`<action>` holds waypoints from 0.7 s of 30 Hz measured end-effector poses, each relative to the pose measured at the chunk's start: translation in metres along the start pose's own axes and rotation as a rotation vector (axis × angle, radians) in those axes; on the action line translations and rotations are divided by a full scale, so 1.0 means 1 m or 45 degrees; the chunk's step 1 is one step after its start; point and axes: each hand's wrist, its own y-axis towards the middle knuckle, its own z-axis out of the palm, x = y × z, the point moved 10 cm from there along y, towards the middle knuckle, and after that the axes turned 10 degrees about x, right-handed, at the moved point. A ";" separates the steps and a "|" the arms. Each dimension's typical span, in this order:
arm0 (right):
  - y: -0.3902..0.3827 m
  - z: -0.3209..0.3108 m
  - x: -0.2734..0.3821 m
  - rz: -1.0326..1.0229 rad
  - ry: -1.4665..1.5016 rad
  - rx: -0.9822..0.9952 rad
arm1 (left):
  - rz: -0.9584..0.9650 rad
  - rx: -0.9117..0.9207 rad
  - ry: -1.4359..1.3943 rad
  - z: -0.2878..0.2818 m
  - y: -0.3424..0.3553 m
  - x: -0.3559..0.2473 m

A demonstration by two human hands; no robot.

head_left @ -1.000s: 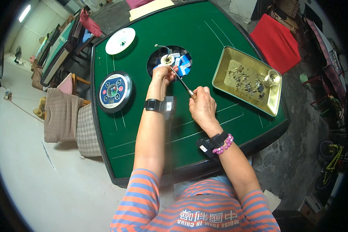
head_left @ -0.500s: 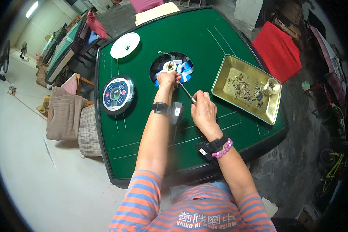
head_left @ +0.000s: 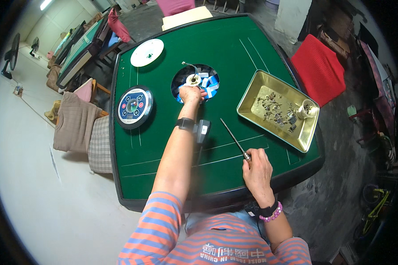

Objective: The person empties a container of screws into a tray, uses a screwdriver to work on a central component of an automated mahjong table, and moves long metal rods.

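Note:
My left hand (head_left: pixel 191 94) reaches to the round opening in the middle of a green-topped mahjong table (head_left: pixel 181 141). Its fingers curl against a cream-coloured round fitting (head_left: pixel 193 80), from whose hollow centre a thin cable with a small plug (head_left: pixel 189 64) sticks out. Blue-and-white mahjong tiles (head_left: pixel 211 84) lie loose in the dark opening around it. Nearer to me, on the right, my right hand (head_left: pixel 257 169) is closed round the handle of a screwdriver (head_left: pixel 234 139). The long shaft points away toward the opening, with its tip apart from the fitting.
A gold metal tray (head_left: pixel 252 108) at the right holds scattered small metal parts (head_left: pixel 275 107) and a white cup (head_left: pixel 307 109). On the left lie a round control panel (head_left: pixel 135 107) and a white disc (head_left: pixel 147 53). Chairs with a red cover (head_left: pixel 317 66) and brown cover (head_left: pixel 75 121) flank the table.
My right hand has drawn the screwdriver back toward me and to the right, away from the central opening. The left hand stays at the fitting.

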 end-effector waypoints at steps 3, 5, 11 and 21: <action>-0.007 -0.009 -0.006 -0.026 0.058 -0.024 | -0.082 0.025 -0.076 0.005 0.004 0.010; -0.006 -0.010 -0.006 -0.073 0.079 -0.039 | -0.022 0.005 -0.244 0.004 0.006 0.007; -0.009 -0.015 -0.014 -0.121 0.072 -0.017 | -0.032 -0.261 -0.068 -0.018 0.004 0.005; -0.013 -0.032 -0.041 -0.121 0.086 0.003 | 0.059 -0.361 0.111 -0.011 -0.020 -0.009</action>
